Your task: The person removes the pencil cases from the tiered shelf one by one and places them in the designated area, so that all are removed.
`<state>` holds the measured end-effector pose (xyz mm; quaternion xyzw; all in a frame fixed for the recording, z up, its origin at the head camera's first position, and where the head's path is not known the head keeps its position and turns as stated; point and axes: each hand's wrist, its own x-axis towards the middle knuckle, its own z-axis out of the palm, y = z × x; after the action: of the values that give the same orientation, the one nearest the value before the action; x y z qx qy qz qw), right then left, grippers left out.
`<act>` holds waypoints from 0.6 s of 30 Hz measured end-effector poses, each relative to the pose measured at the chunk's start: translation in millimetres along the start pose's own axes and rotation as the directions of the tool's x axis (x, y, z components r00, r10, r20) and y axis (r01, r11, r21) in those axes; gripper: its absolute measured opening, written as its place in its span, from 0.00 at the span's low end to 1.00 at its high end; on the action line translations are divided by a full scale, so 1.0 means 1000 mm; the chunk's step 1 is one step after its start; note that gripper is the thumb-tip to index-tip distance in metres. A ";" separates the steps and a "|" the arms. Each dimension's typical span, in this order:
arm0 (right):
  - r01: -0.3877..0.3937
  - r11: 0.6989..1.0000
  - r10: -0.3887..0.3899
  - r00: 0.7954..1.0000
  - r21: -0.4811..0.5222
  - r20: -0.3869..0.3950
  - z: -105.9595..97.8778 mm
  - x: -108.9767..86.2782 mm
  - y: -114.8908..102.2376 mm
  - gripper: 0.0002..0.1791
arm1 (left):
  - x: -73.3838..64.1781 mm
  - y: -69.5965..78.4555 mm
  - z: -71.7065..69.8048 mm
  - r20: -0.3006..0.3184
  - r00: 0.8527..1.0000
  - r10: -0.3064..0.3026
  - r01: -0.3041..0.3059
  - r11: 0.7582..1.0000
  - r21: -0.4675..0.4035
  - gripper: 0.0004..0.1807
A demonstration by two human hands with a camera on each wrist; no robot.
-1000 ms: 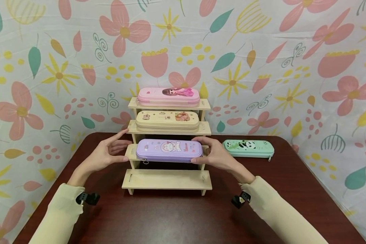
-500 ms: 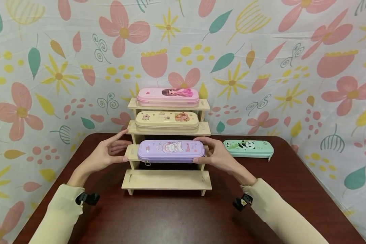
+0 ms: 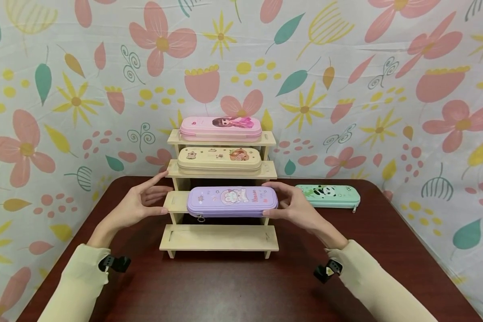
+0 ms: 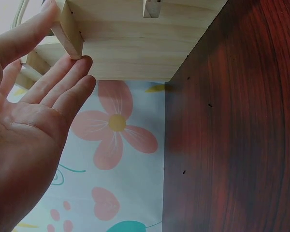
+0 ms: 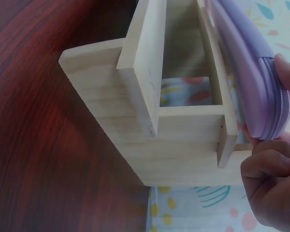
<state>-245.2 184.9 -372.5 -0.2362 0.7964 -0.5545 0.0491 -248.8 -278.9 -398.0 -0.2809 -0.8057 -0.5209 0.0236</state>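
Note:
A purple pencil case [image 3: 232, 201] with a rabbit print lies over the third tier from the top of a wooden stepped rack [image 3: 219, 237]. Its right end sticks out past that tier. My right hand [image 3: 299, 208] pinches this end between thumb and fingers; in the right wrist view the purple case [image 5: 249, 72] appears lifted a little off the board. At the rack's left side, my left hand [image 3: 133, 203] touches the tier ends with fingers fairly straight and thumb apart. Close up, the left hand's fingertips [image 4: 82, 63] meet the end of a tier board [image 4: 67, 34].
A pink pencil case [image 3: 221, 129] rests on the top tier and a cream pencil case [image 3: 219, 160] on the second. A green panda pencil case [image 3: 330, 197] lies on the dark table [image 3: 217, 290] to the right. Flowered cloth [image 3: 241, 53] hangs behind.
The purple pencil case has shifted to the right along its tier, and slightly toward me, with my right hand holding its end. My left hand has stayed against the rack.

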 end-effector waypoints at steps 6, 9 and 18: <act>0.003 1.000 -0.003 1.000 -0.007 0.000 -0.006 -0.005 0.001 0.37 | 0.000 0.000 0.001 -0.003 1.000 0.004 -0.004 1.000 -0.003 0.56; 0.007 1.000 -0.007 1.000 -0.011 -0.007 -0.010 -0.009 0.001 0.37 | -0.001 -0.001 0.001 -0.004 1.000 0.006 -0.006 1.000 0.000 0.56; 0.034 0.999 -0.034 0.999 -0.009 -0.008 -0.026 -0.021 0.001 0.37 | 0.000 -0.002 0.000 -0.006 1.000 -0.007 0.007 1.000 0.008 0.56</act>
<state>-235.4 216.6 -367.2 -0.2478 0.7949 -0.5528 0.0354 -249.4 -279.4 -399.6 -0.2764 -0.8088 -0.5185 0.0253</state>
